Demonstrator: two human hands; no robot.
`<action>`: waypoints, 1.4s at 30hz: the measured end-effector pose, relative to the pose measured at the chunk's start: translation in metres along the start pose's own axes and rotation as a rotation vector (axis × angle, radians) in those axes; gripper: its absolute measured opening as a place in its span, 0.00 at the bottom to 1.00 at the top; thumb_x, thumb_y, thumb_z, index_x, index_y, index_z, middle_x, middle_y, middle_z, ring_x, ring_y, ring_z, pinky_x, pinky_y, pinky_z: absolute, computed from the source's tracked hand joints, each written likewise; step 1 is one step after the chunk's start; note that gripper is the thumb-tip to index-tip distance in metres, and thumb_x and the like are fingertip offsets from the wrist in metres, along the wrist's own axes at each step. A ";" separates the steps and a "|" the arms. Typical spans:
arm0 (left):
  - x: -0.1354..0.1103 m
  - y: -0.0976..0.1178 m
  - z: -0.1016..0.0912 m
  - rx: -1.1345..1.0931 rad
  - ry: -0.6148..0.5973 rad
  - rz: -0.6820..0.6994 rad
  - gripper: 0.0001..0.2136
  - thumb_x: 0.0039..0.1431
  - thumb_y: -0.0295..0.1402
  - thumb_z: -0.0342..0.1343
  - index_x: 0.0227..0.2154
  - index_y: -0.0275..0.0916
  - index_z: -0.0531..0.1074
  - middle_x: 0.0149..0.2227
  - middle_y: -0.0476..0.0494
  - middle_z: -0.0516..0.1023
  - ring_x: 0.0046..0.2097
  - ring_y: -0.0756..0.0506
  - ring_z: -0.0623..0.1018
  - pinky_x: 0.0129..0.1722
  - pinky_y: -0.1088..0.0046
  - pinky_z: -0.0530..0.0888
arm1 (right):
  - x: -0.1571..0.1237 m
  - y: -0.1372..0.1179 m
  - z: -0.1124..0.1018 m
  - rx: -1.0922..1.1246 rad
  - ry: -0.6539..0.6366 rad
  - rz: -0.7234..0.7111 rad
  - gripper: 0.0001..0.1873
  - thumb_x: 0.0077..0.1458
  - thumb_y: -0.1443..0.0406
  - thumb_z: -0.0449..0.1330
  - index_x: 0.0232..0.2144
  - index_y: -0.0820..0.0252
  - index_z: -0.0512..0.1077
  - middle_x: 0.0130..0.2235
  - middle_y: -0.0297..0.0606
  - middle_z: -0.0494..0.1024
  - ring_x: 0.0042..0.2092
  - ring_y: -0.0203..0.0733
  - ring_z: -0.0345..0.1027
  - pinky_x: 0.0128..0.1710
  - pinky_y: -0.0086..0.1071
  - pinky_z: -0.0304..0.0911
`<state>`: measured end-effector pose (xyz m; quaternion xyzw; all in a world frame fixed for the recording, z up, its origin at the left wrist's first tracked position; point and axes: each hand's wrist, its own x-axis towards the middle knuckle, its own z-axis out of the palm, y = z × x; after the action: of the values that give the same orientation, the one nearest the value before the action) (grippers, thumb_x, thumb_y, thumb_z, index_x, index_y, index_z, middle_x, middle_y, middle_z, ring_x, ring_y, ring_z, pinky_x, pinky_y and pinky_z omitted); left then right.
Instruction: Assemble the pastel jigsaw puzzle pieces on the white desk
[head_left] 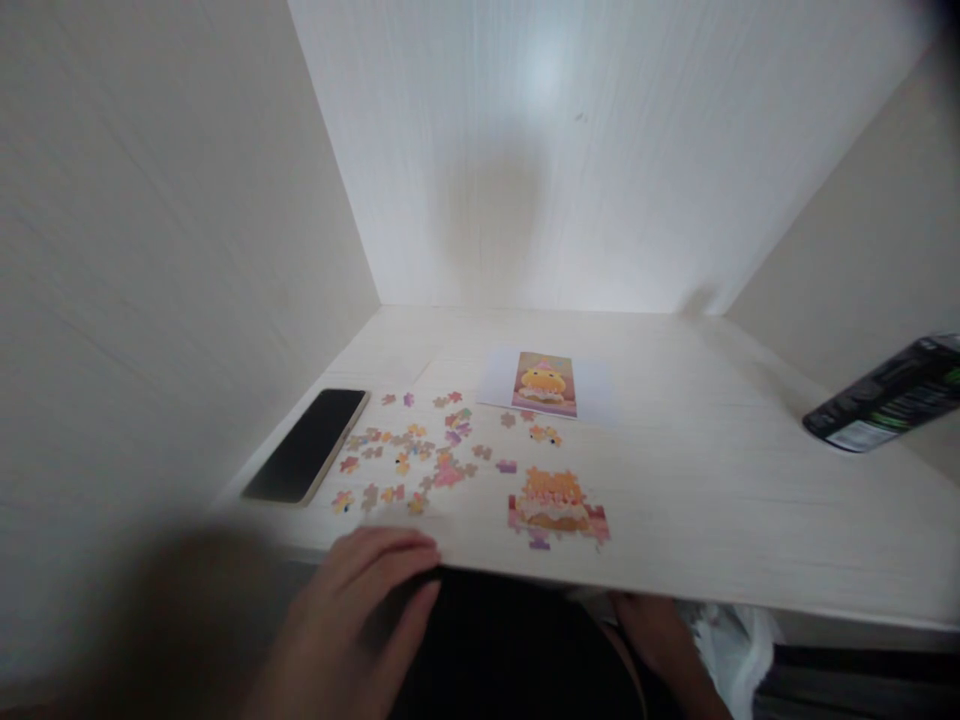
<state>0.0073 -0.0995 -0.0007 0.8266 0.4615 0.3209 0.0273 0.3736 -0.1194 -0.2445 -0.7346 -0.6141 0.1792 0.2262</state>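
My left hand (367,590) rests at the desk's front edge, fingers together and slightly bent, thumb held apart beneath them. Nothing shows between thumb and fingers. Just beyond it lie loose jigsaw pieces (448,471) in pink, yellow, purple and brown. To their right is a partly joined jigsaw puzzle (553,502) with a yellow and pink cake picture and a jagged outline. My right hand (649,620) is low, below the desk's front edge near my lap; its fingers are hidden, so what it holds cannot be seen.
A picture card (545,384) of the cake figure lies on a white sheet (596,375) farther back. A dark-screened phone (307,446) lies at the left. A black can (889,395) stands at the right. Panels enclose the white desk (712,480). Under it is a plastic bag (735,640).
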 end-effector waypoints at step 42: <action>0.106 0.063 0.065 -0.185 -0.353 0.510 0.08 0.68 0.30 0.48 0.40 0.39 0.73 0.41 0.44 0.78 0.43 0.44 0.73 0.47 0.63 0.70 | -0.006 -0.040 -0.029 -0.058 -0.066 0.263 0.23 0.65 0.58 0.46 0.36 0.63 0.79 0.38 0.51 0.82 0.42 0.50 0.77 0.41 0.36 0.63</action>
<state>0.1293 -0.0366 0.0230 0.9525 0.1966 0.2098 0.1008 0.3554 -0.1223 -0.1986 -0.8086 -0.5246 0.2134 0.1593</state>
